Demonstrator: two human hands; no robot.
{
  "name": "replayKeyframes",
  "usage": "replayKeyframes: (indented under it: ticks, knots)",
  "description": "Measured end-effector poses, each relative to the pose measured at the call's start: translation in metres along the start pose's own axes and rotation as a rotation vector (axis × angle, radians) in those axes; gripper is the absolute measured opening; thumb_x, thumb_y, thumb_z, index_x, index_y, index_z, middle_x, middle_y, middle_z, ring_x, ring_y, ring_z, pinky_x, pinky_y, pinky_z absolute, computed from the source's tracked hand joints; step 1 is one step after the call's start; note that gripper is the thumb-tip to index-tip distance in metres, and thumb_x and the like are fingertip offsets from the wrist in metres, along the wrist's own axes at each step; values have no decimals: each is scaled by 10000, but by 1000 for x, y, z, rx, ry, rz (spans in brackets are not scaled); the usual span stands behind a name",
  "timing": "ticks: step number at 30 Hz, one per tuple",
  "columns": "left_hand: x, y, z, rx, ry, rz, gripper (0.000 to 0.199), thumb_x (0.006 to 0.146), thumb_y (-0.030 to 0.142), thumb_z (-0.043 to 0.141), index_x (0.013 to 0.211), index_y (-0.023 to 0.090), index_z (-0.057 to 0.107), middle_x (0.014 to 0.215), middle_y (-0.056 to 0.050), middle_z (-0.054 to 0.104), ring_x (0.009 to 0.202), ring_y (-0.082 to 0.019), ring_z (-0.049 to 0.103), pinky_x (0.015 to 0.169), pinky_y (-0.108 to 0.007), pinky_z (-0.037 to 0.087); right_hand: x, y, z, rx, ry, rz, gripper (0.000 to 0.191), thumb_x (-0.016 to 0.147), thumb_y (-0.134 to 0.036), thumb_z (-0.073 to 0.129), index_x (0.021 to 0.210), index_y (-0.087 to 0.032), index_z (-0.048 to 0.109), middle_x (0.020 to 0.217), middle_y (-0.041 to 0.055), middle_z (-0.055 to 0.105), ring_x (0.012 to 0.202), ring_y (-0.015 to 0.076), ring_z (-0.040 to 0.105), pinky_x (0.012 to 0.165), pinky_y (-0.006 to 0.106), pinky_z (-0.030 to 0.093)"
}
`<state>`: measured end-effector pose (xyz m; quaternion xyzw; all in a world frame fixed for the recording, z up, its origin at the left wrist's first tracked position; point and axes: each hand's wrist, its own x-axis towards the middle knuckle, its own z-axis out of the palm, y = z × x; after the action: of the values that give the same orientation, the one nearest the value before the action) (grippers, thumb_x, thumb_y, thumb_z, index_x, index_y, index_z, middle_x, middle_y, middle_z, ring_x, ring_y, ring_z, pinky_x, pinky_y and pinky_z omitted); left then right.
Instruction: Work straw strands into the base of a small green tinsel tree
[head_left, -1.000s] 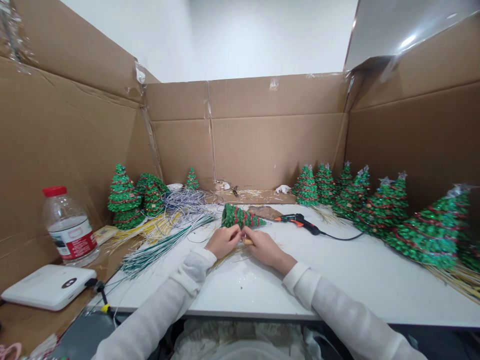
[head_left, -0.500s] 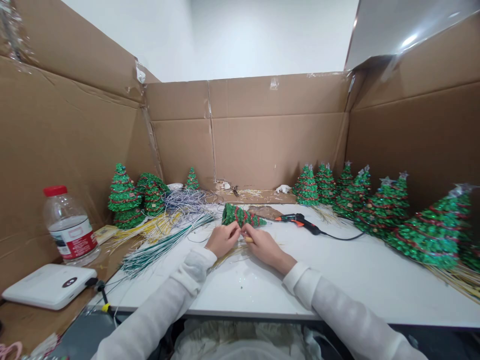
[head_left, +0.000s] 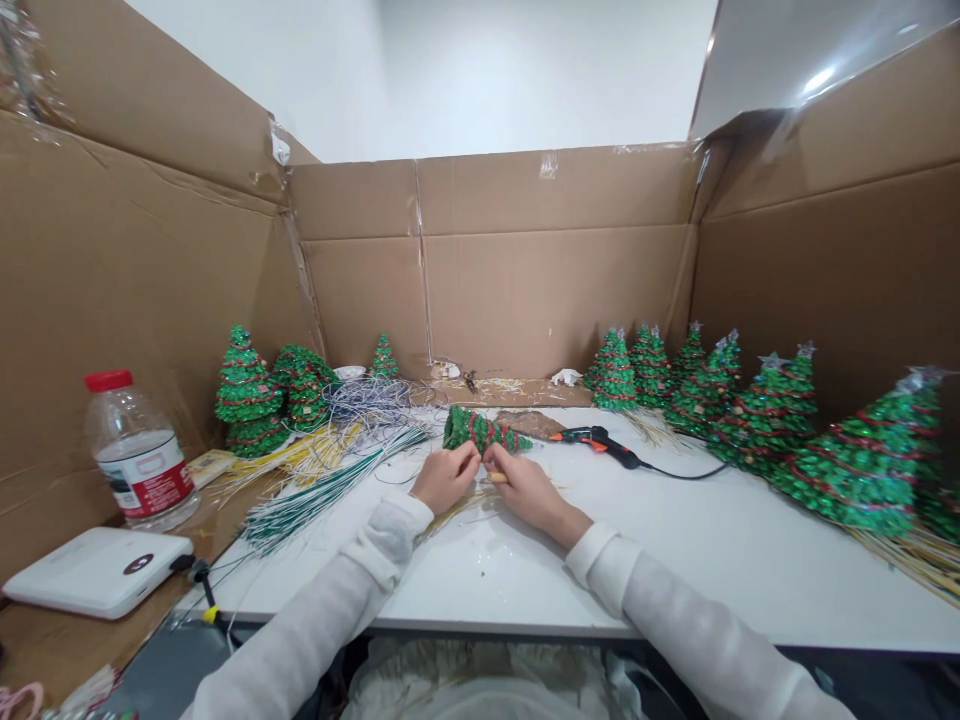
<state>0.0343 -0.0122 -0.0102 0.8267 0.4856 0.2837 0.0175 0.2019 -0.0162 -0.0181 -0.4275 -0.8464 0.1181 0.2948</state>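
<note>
My left hand [head_left: 445, 480] and my right hand [head_left: 529, 492] come close together over the middle of the table, both with fingers pinched closed. Right behind them a small green Christmas tree with red garland [head_left: 484, 428] lies on its side, tip to the right. A short tan stick [head_left: 497, 478] shows in my right hand. Whatever sits between the left fingertips is too small to make out. Thin straw-coloured strands [head_left: 454, 512] lie on the table under the hands. Behind the tree's tip is a brown flat piece [head_left: 531, 424], with an orange-and-black glue gun [head_left: 600, 442] beside it.
Finished trees stand along the right [head_left: 765, 405] and at the back left [head_left: 251, 395]. Green strands [head_left: 322, 495] and tangled white wires [head_left: 367, 402] spread on the left. A bottle [head_left: 142, 455] and a white power bank [head_left: 97, 572] sit far left. Cardboard walls [head_left: 555, 300] enclose the table.
</note>
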Motion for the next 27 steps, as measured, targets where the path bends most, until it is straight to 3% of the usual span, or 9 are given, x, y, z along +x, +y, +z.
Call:
replayKeyframes:
  ticks: [27]
  knots:
    - [0, 1, 0, -4, -3, -17, 218, 845, 299, 377, 758, 216, 559, 487, 49, 467, 456, -106, 402, 495, -225, 241, 0, 0, -1, -85, -46, 1, 256, 772, -113, 404, 993, -209, 491, 809, 21, 626, 716, 157, 548, 595, 216, 267]
